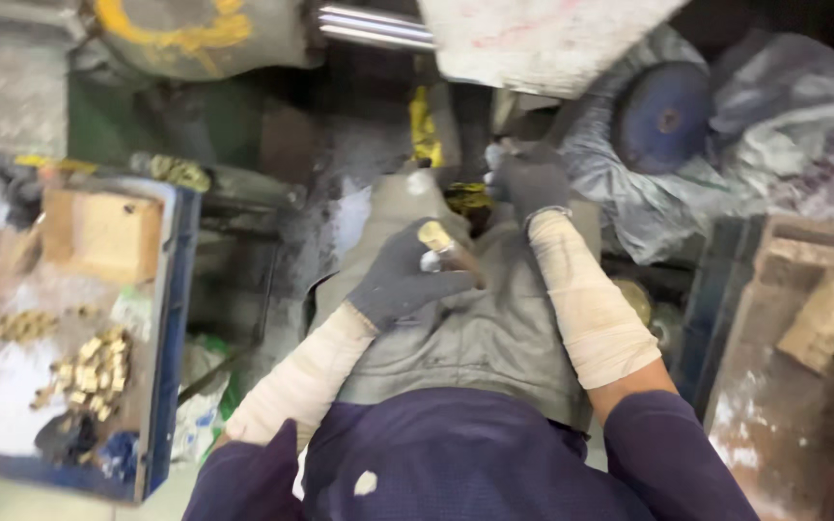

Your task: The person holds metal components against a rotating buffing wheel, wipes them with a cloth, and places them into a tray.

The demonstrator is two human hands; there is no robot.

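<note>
In the head view, the left hand (400,278), in a dark glove, was clenched around a short brass-coloured cylinder (439,242), held above the grey apron (475,328) on the lap. The right hand (531,178), also gloved, reached forward near a yellowish piece (467,197); whether it grasped something I cannot tell. A blue tray (171,318) with small brass parts (89,371) lay at the left.

A blue tray (171,318) at left holds a tan block (103,232) and a heap of small brass pieces (94,371). A blue grinding wheel (663,116) rests on crumpled grey plastic sheeting (784,135) at upper right. A brown tray (755,386) at right holds another tan block (827,314).
</note>
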